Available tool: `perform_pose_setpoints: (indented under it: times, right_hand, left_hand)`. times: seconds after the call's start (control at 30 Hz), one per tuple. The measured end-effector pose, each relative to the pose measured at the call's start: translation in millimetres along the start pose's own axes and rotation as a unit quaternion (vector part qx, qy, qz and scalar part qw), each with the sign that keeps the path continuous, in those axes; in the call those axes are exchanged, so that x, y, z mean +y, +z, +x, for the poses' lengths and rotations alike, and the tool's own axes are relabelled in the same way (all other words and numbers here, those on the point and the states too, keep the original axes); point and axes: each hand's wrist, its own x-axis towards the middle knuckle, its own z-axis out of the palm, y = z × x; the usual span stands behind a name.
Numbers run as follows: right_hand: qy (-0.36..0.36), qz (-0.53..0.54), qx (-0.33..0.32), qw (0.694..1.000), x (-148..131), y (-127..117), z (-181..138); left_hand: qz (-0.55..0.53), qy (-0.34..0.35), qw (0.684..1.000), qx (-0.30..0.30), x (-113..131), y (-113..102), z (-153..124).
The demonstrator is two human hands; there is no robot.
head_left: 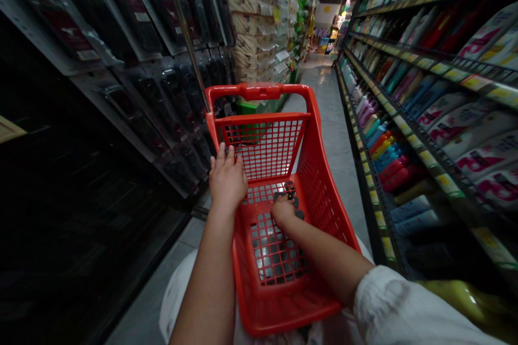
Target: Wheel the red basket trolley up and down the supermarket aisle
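Observation:
A red plastic shopping basket cart stands in front of me, with grid walls and a grid floor. My left hand lies over its left rim with the fingers stretched out, and it holds nothing. Inside the basket, my right hand reaches down to the floor with its fingers curled. Around those fingers is a small dark object, blurred and partly hidden, whose kind I cannot make out. The cart's handle rises at the far end.
On the right, long shelves hold rows of bottles behind price tags. Packaged dark goods hang along the left, with stacked tan packs beyond them. The grey tiled aisle runs ahead between the two sides.

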Motion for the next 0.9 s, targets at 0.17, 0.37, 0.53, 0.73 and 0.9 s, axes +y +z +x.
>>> perform_pose_setpoints:
  times: [0.17, 0.37, 0.53, 0.73, 0.9]
  right_hand:
    - [-0.241, -0.059, 0.025, 0.968, -43, 20, -22]
    - [-0.142, -0.052, 0.029, 0.988, -20, 12, -6]
    - [-0.015, -0.060, 0.018, 0.998, 12, 0, 8]
    - [-0.176, -0.062, 0.003, 0.983, -42, 21, -19]
    - [-0.256, -0.056, 0.048, 0.964, -33, 11, -24]
  left_hand:
    - [0.005, 0.001, 1.000, -0.003, -2, 2, 0]
    - [0.004, 0.003, 1.000, -0.005, -4, 1, -2]
    - [0.002, 0.001, 1.000, -0.008, -3, 1, -1]
    - [-0.008, 0.001, 1.000, -0.006, -2, 1, 0]
    - [0.000, 0.001, 1.000, -0.008, -4, 2, -3]
